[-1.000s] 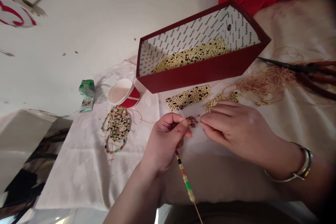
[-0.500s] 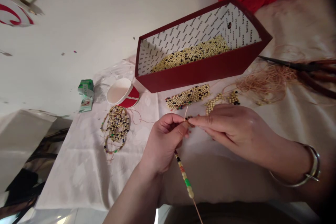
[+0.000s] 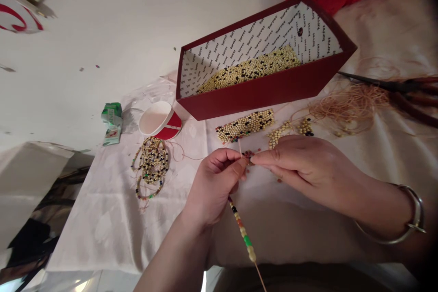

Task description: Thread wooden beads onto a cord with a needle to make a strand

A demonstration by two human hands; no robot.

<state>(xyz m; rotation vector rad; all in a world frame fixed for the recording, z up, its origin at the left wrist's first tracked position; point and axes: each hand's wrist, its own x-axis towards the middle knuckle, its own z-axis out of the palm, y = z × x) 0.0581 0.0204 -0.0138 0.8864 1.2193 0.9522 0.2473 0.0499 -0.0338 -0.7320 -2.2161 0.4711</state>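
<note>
My left hand (image 3: 212, 187) is closed, thumb and forefinger pinching a thin cord whose short end sticks up above them. Below that hand the cord carries a row of threaded beads (image 3: 247, 240) in black, cream, orange and green, and its bare tail runs off the bottom edge. Close to the left fingertips, my right hand (image 3: 308, 173) holds its thumb and forefinger together; what is between them is too small to make out. Small reddish-brown beads (image 3: 249, 154) lie on the cloth right at the fingertips. A heap of cream and black beads (image 3: 245, 126) lies just beyond.
Behind stands a dark red box (image 3: 267, 92) with cream and black beads inside. A red-and-white paper cup (image 3: 171, 128), coiled bead strings (image 3: 152, 164) and a green carton (image 3: 112, 116) are at left. Tangled cord (image 3: 356, 102) and scissors (image 3: 404, 89) lie at right.
My right hand has shifted slightly right, leaving a small gap from the left fingertips. The left hand keeps its pinch on the cord in nearly the same place.
</note>
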